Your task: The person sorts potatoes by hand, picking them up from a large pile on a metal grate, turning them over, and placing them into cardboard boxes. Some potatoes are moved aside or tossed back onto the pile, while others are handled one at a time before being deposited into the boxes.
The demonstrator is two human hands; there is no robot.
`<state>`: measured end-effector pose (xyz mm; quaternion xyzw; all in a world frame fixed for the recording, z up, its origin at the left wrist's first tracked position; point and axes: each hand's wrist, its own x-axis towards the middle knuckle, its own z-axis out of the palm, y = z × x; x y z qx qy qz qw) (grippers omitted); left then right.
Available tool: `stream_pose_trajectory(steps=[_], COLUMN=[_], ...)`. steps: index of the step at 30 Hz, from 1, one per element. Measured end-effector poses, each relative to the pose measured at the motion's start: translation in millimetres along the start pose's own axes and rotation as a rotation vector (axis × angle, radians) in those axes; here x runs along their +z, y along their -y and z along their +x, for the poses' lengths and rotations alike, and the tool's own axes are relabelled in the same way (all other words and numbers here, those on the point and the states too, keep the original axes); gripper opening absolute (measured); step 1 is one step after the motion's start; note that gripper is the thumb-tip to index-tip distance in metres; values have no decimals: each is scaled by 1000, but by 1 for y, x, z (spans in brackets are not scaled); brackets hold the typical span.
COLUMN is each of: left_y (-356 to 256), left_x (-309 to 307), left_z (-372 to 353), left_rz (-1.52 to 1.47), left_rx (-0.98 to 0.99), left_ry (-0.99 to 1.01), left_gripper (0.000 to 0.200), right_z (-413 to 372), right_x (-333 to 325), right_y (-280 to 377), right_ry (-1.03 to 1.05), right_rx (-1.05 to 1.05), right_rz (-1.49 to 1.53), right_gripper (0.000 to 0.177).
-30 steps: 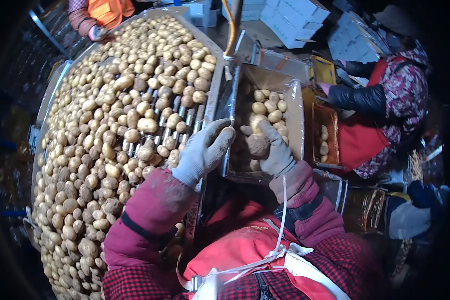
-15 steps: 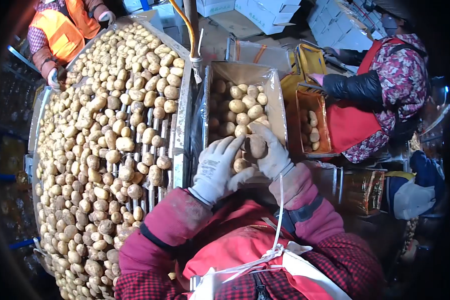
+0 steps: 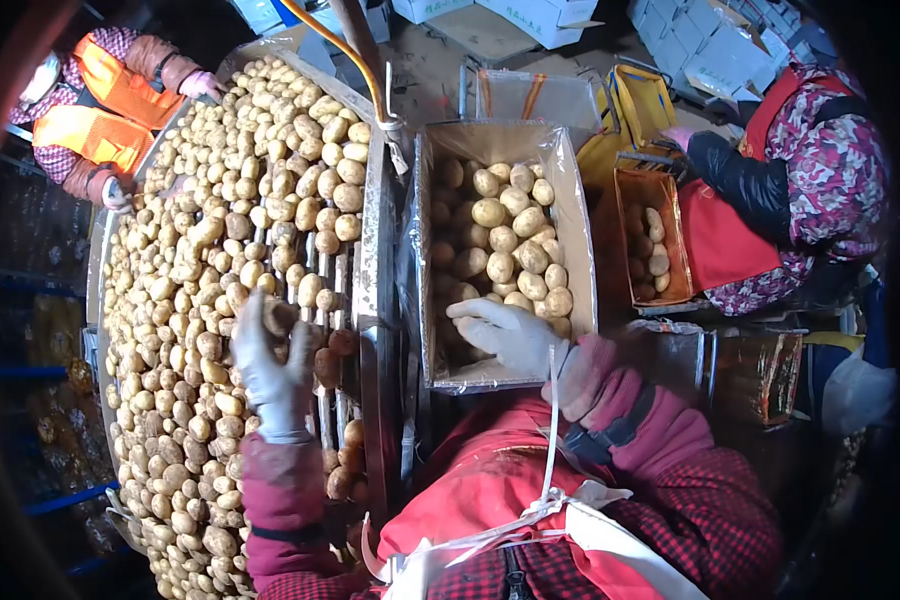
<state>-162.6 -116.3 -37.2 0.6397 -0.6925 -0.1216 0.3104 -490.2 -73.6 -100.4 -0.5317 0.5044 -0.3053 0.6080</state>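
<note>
My left hand (image 3: 270,375), in a pale work glove, is over the potatoes on the roller table. A brownish potato (image 3: 281,318) sits between its thumb and fingers. My right hand (image 3: 515,338), also gloved, hangs over the near end of a plastic-lined cardboard box (image 3: 576,190). Its fingers stretch out to the left and hold nothing. Under and beyond it, several yellowish potatoes (image 3: 503,238) lie in the box; those along the left side are in shadow.
The roller table's metal edge (image 3: 372,250) runs beside the box. A co-worker in an orange vest (image 3: 100,135) reaches over the table's far left. To the right, another person in a red apron (image 3: 725,240) stands at a smaller box (image 3: 682,250) of potatoes. White cartons (image 3: 690,45) are stacked behind.
My hands have parted from the large potato held between them over the box. The left swung left over the roller table; the right stayed above the box, its fingers now stretched out.
</note>
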Motion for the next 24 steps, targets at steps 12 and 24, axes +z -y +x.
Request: stream_pose_trajectory(steps=[12,24], left_y=[-110,-74], left_x=[35,150], left_z=[-83,-43], left_rz=[-410,-372], left_rx=[-8,-372], left_ry=[408,410], left_gripper=[46,84], right_z=[115,2], right_x=[-80,-136], right_y=[-39,-52], right_ry=[-477,-970], right_rx=[-140,-152], right_rz=[-414,-470], right_gripper=[36,76])
